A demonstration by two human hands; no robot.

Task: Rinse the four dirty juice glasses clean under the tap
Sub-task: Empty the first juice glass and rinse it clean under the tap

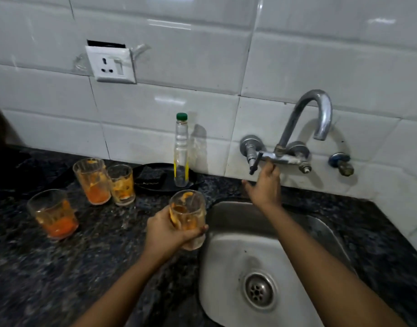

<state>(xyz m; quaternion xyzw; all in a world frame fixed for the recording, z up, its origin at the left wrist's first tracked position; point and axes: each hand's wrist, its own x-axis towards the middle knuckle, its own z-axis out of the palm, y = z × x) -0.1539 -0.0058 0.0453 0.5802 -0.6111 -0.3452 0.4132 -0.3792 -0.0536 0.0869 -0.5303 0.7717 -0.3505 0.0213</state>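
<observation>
Left grip point(166, 230) is clamped around one dirty juice glass point(188, 215), holding it upright above the desk point(61, 267), just beside the left rim of the steel sink point(228, 251). Right grip point(265, 185) reaches up to the wall tap point(304, 128), with the fingers point(271, 169) loosely apart and touching the underside of the tap body, near the dark lever point(254, 165); it holds nothing. No water is visible from the spout. Three other glasses stand on the desk at the left: a tall glass point(92, 181) and a short glass point(121, 185) side by side, and a front glass point(53, 213) apart from them, all with orange residue. Behind them a clear bottle with green cap point(181, 152) stands on a black tray point(155, 178).
</observation>
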